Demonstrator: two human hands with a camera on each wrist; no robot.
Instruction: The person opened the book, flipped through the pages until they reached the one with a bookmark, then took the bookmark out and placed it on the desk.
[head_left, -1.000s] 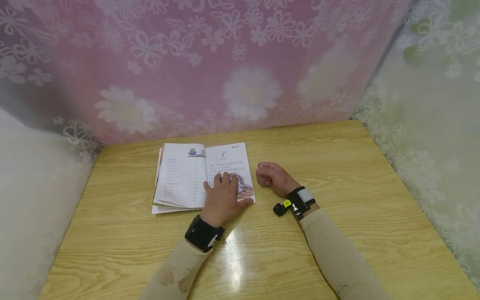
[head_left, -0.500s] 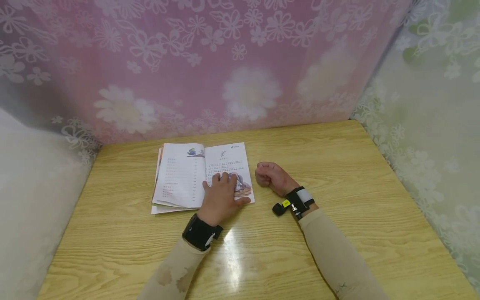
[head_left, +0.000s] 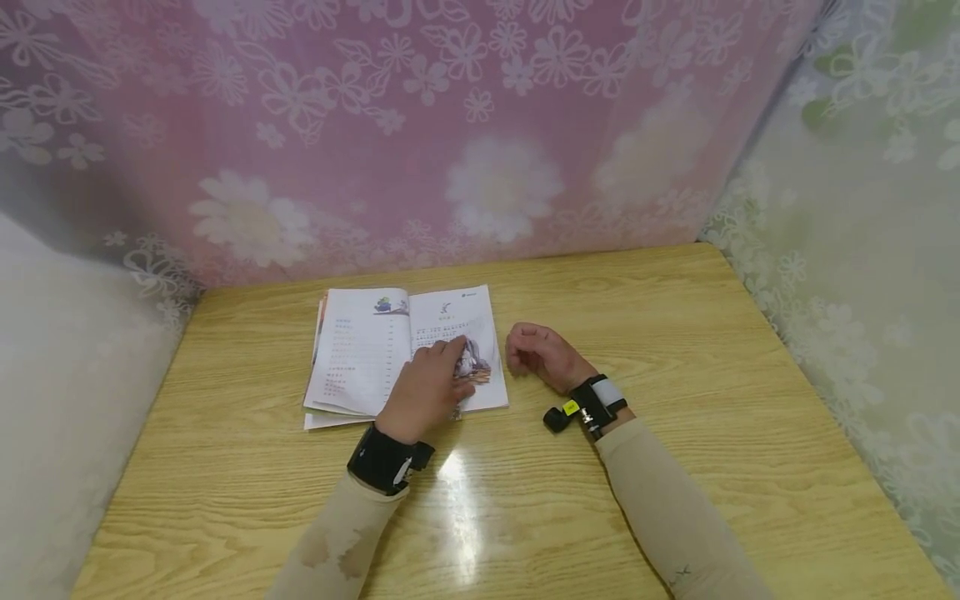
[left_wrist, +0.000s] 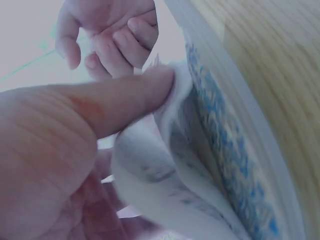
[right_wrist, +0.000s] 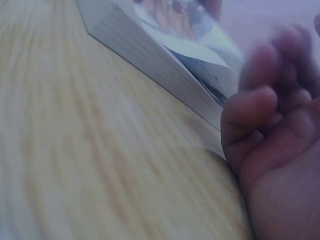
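Observation:
An open book [head_left: 360, 354] with printed text and small colour pictures lies on the table. My left hand [head_left: 423, 390] is over the lower part of its right-hand side and pinches a page [head_left: 480, 333]. In the left wrist view the thumb [left_wrist: 130, 95] pushes against the page edge, and the paper [left_wrist: 150, 170] bulges into a curl towards the fingers behind it. Just right of the book, my right hand [head_left: 551, 357] rests on its side on the table. Its fingers [right_wrist: 250, 112] are loosely curled, apart from the book, with nothing in them.
The wood-grain table [head_left: 600, 517] extends around the book and both arms. A pink flowered curtain [head_left: 420, 167] hangs along the back edge, and a pale flowered one [head_left: 870, 250] borders the right. Each wrist wears a black strap with a camera.
My left hand has drawn back to the left, its spread fingers closing together. The right-hand page has bent up under it. The right hand's fingers have loosened slightly.

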